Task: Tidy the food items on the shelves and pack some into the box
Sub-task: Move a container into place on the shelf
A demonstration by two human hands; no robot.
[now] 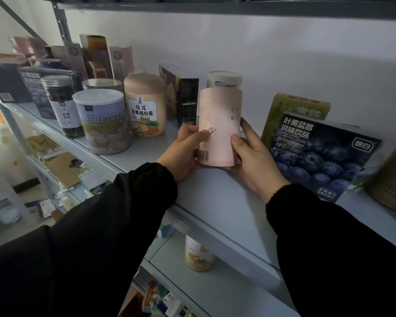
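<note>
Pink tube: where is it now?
The pink tube is mid-frame in the head view, upright between the left hand and right hand, in front of the white tube, left of the blueberry box.

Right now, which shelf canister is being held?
The pale pink tube, held between left hand and right hand; the white tube behind it and the jars stand untouched.

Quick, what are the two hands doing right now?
Left hand: holding the pink canister, thumb across its label.
Right hand: holding the same pink canister from its other side.
</note>
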